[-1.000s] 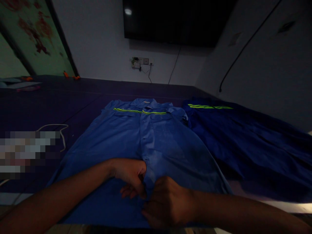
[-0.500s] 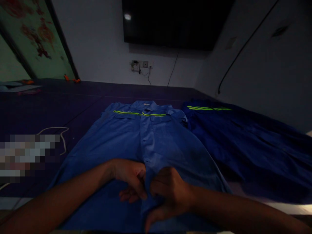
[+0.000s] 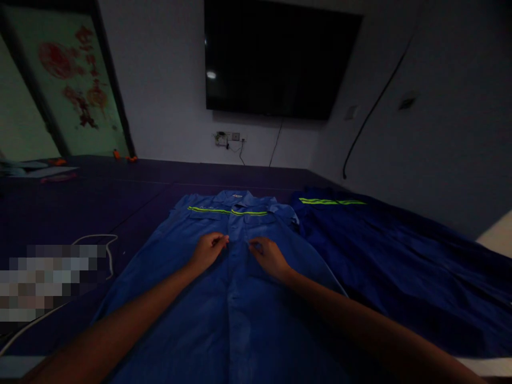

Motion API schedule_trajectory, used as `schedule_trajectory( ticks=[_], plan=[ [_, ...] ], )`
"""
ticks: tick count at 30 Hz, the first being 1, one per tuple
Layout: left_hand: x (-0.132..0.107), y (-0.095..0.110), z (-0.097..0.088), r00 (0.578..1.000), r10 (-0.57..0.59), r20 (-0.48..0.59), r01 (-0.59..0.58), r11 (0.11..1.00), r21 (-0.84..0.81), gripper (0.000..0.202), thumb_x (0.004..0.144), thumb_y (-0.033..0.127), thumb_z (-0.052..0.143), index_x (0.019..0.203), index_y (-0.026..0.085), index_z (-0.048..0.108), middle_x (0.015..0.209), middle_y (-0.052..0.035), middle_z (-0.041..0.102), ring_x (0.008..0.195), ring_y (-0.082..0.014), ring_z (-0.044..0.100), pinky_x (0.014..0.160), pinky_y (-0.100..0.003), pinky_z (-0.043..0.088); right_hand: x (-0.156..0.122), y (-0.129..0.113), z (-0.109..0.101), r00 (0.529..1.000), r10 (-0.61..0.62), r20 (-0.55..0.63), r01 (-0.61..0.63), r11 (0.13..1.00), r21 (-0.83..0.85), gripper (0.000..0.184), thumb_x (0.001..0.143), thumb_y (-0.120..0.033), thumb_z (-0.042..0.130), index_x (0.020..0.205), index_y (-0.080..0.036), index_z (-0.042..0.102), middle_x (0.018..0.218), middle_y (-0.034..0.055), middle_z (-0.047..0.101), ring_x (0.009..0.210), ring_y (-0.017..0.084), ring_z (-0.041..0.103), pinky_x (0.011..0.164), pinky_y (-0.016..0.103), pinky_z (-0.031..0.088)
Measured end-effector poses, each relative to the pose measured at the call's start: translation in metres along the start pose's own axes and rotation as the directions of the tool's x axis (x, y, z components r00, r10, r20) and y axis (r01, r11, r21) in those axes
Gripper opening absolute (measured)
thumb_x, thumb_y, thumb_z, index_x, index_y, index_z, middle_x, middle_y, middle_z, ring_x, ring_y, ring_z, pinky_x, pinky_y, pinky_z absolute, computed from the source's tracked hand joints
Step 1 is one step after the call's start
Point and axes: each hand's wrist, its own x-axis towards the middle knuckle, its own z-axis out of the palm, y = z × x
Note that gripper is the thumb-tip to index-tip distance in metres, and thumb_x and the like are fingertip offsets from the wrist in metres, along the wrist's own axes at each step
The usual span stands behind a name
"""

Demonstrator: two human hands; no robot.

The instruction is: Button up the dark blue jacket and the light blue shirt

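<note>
A blue work shirt (image 3: 176, 277) lies face up in front of me, collar away from me, with a yellow-green stripe across the chest. Over its upper front, just left of the button strip (image 3: 236, 290), is my left hand (image 3: 208, 249), fingers loosely bent and a small gap at the thumb. My right hand (image 3: 271, 257) is opposite, right of the strip below the chest pocket, its fingers curved and slightly apart. No cloth shows gripped in either hand. In the dim light I cannot tell whether the fingertips touch the shirt.
A darker blue garment (image 3: 384, 250) with bright stripes lies to the right. On the left are a pixelated patch and a pale cord (image 3: 110, 256) on the dark purple surface (image 3: 132, 208). A television (image 3: 276, 58) hangs above wall sockets (image 3: 230, 137).
Both hands have moved up the shirt, away from me, from the lower button strip to just below the chest stripe. The camera view has tilted upward.
</note>
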Motion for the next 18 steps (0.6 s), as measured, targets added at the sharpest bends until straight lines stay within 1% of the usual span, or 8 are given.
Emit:
schedule_trajectory(
  ticks=[2,3,5,7,9,12,15,18],
  plan=[
    [0.024,-0.006,0.005,0.996,0.067,-0.052,-0.054,0.974,0.219,0.021,0.079,0.027,0.048,0.079,0.015,0.066,0.078,-0.004,0.068,0.071,-0.013,0.06,0.068,-0.023,0.046,0.032,0.004,0.008,0.996,0.083,-0.012,-0.083,0.996,0.033,0.022,0.076,-0.016,0.052,0.094,-0.016,0.066,0.092,0.0061,0.067,0.081,0.016,0.062,0.071,0.023,0.044],
    [0.038,-0.008,0.007,0.992,0.066,-0.103,-0.033,0.955,0.295,0.02,0.078,0.019,0.047,0.085,0.016,0.066,0.088,-0.0047,0.068,0.081,-0.0135,0.061,0.076,-0.023,0.045,0.05,0.004,0.013,0.986,0.166,-0.022,-0.165,0.985,0.045,0.023,0.074,-0.012,0.052,0.091,-0.017,0.067,0.087,0.005,0.068,0.077,0.016,0.063,0.069,0.022,0.045],
    [0.068,-0.011,0.013,0.983,0.049,-0.178,0.016,0.937,0.348,0.03,0.075,0.007,0.044,0.095,0.015,0.066,0.102,-0.008,0.066,0.094,-0.0147,0.059,0.085,-0.025,0.042,0.085,0.002,0.026,0.977,0.208,-0.041,-0.207,0.978,0.036,0.025,0.071,-0.007,0.05,0.085,-0.016,0.068,0.073,0.0032,0.068,0.063,0.015,0.062,0.059,0.021,0.044],
    [0.095,-0.016,0.019,0.971,0.021,-0.24,0.072,0.926,0.37,0.036,0.072,0.0,0.041,0.096,0.012,0.065,0.103,-0.0108,0.066,0.097,-0.0166,0.059,0.086,-0.027,0.042,0.117,0.0,0.04,0.972,0.222,-0.08,-0.221,0.975,0.021,0.025,0.07,-0.004,0.049,0.078,-0.015,0.069,0.066,0.0023,0.067,0.058,0.014,0.061,0.053,0.019,0.042],
    [0.117,-0.022,0.026,0.957,-0.002,-0.29,0.12,0.914,0.388,0.035,0.071,0.0,0.041,0.092,0.011,0.067,0.097,-0.0119,0.067,0.094,-0.0183,0.06,0.083,-0.028,0.042,0.14,0.001,0.055,0.965,0.222,-0.139,-0.224,0.974,-0.002,0.022,0.069,-0.004,0.05,0.071,-0.015,0.068,0.065,0.003,0.067,0.062,0.014,0.062,0.053,0.018,0.04],
    [0.137,-0.035,0.034,0.948,-0.013,-0.318,0.151,0.898,0.413,0.025,0.073,0.005,0.045,0.079,0.011,0.069,0.084,-0.0125,0.068,0.083,-0.0195,0.062,0.075,-0.027,0.043,0.16,0.009,0.074,0.952,0.22,-0.213,-0.232,0.972,-0.035,0.015,0.072,-0.016,0.055,0.061,-0.015,0.066,0.061,0.005,0.066,0.063,0.016,0.061,0.052,0.019,0.038],
    [0.146,-0.046,0.039,0.955,0.01,-0.296,0.127,0.889,0.439,0.02,0.076,0.013,0.049,0.072,0.012,0.068,0.078,-0.0105,0.068,0.076,-0.018,0.061,0.07,-0.026,0.042,0.168,0.024,0.084,0.939,0.231,-0.253,-0.251,0.967,-0.048,0.022,0.07,-0.029,0.06,0.053,-0.016,0.064,0.054,0.0051,0.062,0.057,0.017,0.059,0.049,0.02,0.035],
    [0.15,-0.054,0.04,0.968,0.037,-0.246,0.083,0.884,0.459,0.019,0.077,0.02,0.051,0.073,0.013,0.068,0.078,-0.0087,0.068,0.075,-0.0166,0.06,0.069,-0.025,0.041,0.173,0.039,0.085,0.931,0.249,-0.266,-0.267,0.963,-0.036,0.027,0.07,-0.032,0.059,0.048,-0.016,0.062,0.047,0.0042,0.059,0.052,0.017,0.058,0.045,0.021,0.033]
  ],
)
